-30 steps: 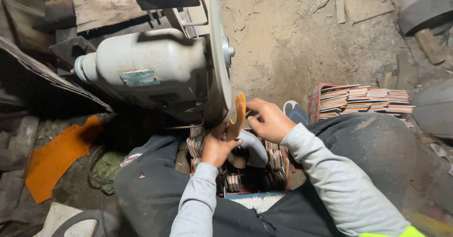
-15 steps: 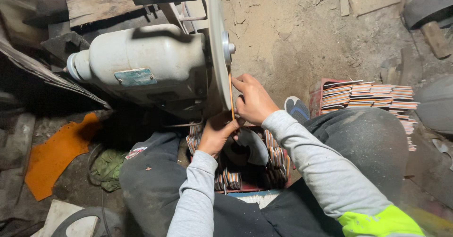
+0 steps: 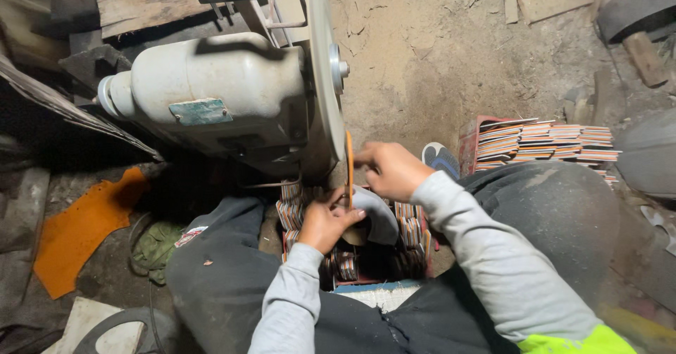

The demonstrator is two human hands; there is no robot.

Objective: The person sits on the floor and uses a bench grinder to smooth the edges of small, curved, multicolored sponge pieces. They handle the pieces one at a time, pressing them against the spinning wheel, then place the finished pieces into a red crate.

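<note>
I see both hands clamped on the thin orange flat piece [image 3: 348, 167], held edge-on, its long axis upright beside the grey grinder's round disc [image 3: 320, 79]. My right hand [image 3: 391, 171] pinches the top, my left hand [image 3: 324, 224] the bottom.

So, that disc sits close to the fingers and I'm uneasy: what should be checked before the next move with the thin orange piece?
1. Both hands on the piece: left hand at its lower end, right hand near the top: ok.
2. Thin orange piece edge-on beside the grinding disc: ok.
3. Piece touching the disc: cannot tell.
4. Disc spinning: cannot tell.
5. Guard between fingers and disc: none visible, not ok.
</note>
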